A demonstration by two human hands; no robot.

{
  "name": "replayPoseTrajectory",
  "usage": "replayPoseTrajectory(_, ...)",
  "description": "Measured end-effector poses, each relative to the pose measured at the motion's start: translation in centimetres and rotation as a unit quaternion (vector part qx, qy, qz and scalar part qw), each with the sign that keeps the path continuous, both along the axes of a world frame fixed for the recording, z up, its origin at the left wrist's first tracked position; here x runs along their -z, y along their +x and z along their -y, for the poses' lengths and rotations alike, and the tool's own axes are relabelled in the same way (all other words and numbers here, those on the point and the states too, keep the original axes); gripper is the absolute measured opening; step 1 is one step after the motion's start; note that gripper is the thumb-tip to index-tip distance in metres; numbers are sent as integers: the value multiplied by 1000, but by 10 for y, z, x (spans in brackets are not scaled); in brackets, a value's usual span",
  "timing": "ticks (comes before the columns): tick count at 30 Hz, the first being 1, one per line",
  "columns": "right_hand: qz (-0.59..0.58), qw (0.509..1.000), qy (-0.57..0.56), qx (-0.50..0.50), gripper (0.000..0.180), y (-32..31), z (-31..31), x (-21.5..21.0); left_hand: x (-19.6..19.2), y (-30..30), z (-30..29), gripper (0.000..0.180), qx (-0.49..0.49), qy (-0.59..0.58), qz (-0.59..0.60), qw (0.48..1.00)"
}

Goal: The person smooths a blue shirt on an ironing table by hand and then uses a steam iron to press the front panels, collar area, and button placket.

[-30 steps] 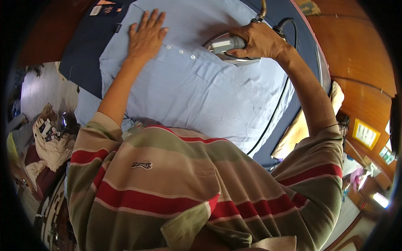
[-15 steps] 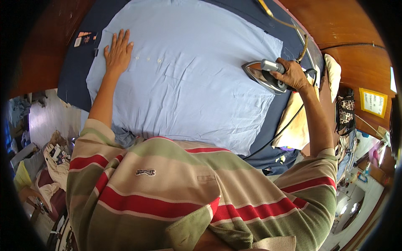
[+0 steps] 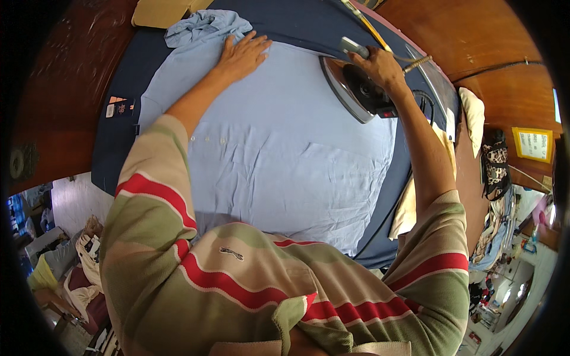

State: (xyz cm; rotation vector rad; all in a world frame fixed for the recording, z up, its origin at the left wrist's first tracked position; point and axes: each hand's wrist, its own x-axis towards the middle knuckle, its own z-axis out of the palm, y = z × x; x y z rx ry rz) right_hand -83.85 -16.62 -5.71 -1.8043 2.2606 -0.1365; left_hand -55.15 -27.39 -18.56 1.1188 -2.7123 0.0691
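Resting open near the surface's [image 3: 297,24] far edge, the left hand [image 3: 242,57] touches a shirt [image 3: 279,107]; the right hand [image 3: 380,68] grips an iron [image 3: 353,89].

Head-worn view (wide fisheye), facing down, close above blue garment [image 3: 279,110]

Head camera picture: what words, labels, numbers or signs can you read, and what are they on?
Yellow-bordered sign on the brown wall: lettering, not copied out here.
Dark label on the navy cloth: print too small to read.
Badge on the striped shirt: too blurred to read.
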Motion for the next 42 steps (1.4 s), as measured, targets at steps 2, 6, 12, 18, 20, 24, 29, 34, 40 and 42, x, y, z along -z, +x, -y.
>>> replayPoseTrajectory(2,8,999,-25,-39,60,5,11,10,4,-8,21,39,22,2,-10,1000)
replayPoseTrajectory(6,-1,993,-48,-110,58,17,23,9,-14,-36,35,30,87,90,-34,992)
replayPoseTrajectory(12,23,948,42,-314,58,53,-8,-4,-20,-53,61,26,75,245,30,966)
replayPoseTrajectory(18,1,987,38,-156,56,101,-2,-10,-25,-58,85,27,121,280,19,952)
replayPoseTrajectory(20,29,996,1,-90,57,86,32,-3,-31,-47,91,23,139,273,15,952)
replayPoseTrajectory(24,20,999,-24,-19,58,75,77,12,-47,-4,109,20,86,321,76,940)
replayPoseTrajectory(29,12,981,-21,-192,59,98,80,13,-50,12,115,25,42,300,76,950)
replayPoseTrajectory(34,-7,993,-25,-113,65,131,102,14,-50,15,115,29,8,252,80,965)
replayPoseTrajectory(40,7,995,-35,-90,58,137,109,12,-35,41,121,19,96,68,-108,987)
replayPoseTrajectory(42,-4,998,-20,-57,56,139,103,2,-32,33,107,21,88,44,-277,956)
